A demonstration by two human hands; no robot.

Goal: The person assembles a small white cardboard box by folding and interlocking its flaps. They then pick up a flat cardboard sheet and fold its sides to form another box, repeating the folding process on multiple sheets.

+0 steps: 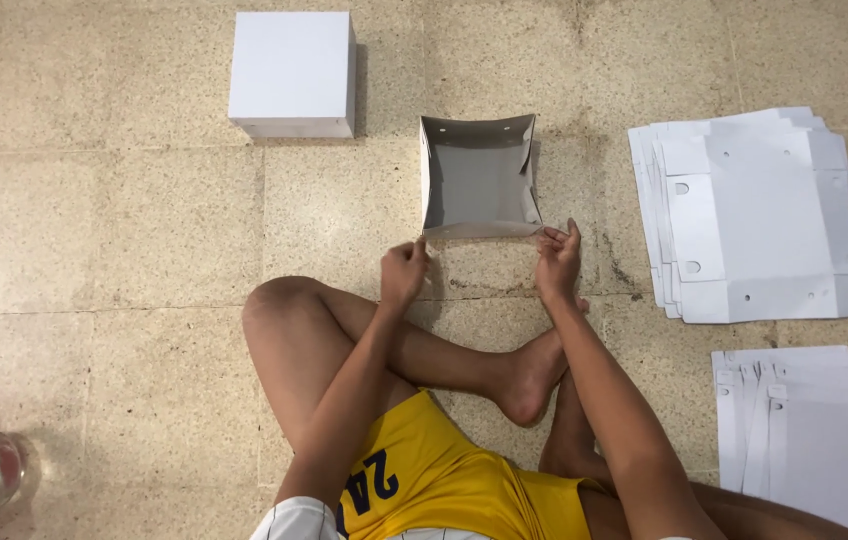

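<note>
**Both hands at the near wall of the open box**

My left hand [403,272] pinches the near left corner of the open grey-lined box [478,178]; my right hand [558,262] grips its near right corner. A closed white box [292,72] sits beyond on the floor [124,220]. Two stacks of flat white cardboard blanks [754,212] lie to my right.

Speckled beige tiled floor [124,220] with dark grout lines, evenly lit.
</note>
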